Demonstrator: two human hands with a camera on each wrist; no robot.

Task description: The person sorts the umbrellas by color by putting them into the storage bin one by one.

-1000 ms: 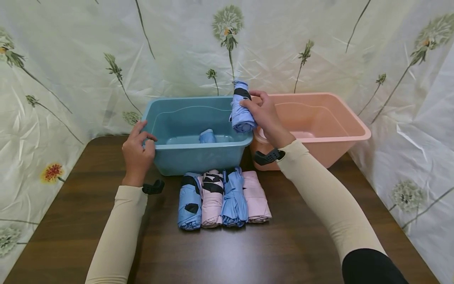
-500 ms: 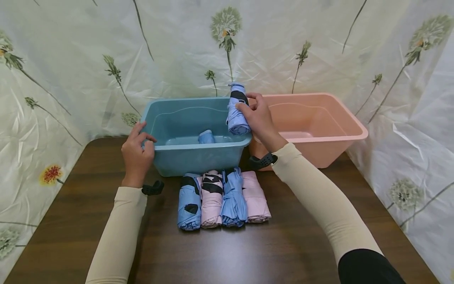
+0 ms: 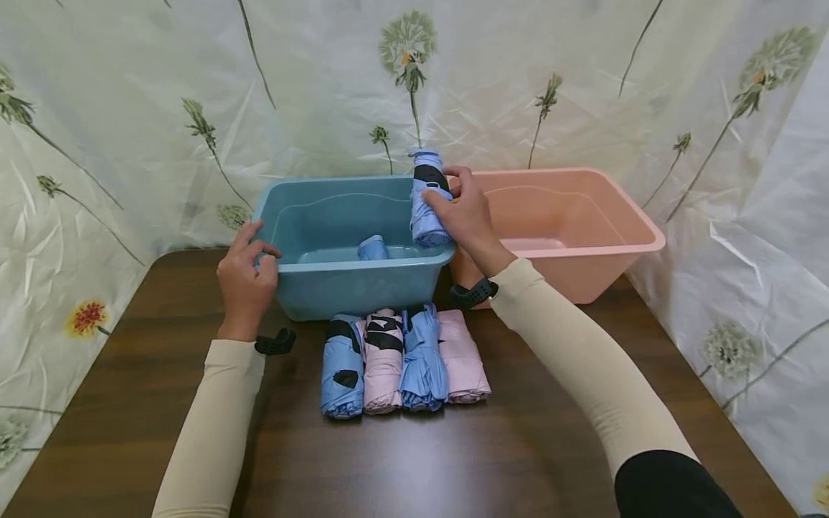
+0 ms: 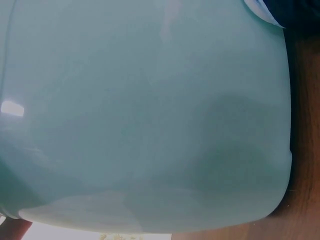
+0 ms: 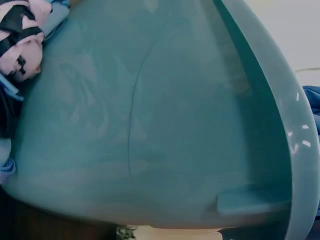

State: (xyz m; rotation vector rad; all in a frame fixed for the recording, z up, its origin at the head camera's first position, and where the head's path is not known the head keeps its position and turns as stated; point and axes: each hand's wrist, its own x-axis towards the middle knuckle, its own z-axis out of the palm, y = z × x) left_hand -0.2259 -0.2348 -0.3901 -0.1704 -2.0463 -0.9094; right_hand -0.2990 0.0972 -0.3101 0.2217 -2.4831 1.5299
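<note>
My right hand [image 3: 469, 216] holds a rolled blue folding umbrella [image 3: 429, 205] with a black band, thumb on the near side. The umbrella is upright, slightly tilted, overlapping the right end of the blue plastic tub [image 3: 359, 291] in the head view. My left hand [image 3: 247, 280] holds the tub's left front corner at the rim. Inside the tub lies another blue umbrella [image 3: 373, 248], partly hidden by the front wall. Both wrist views are mostly filled by the tub's outer wall [image 4: 150, 110], and neither shows fingers.
In front of the tub, several rolled umbrellas lie side by side: blue [image 3: 342, 367], pink [image 3: 383, 367], blue [image 3: 424, 367] and pink [image 3: 463, 360]. A peach tub [image 3: 609, 270] adjoins the blue one on the right. Behind hangs a floral sheet [image 3: 324, 86], beyond the dark wooden table [image 3: 518, 460].
The right hand has shifted slightly left with the blue umbrella, which sits a little further over the blue tub. The left hand stays at the tub's corner.
</note>
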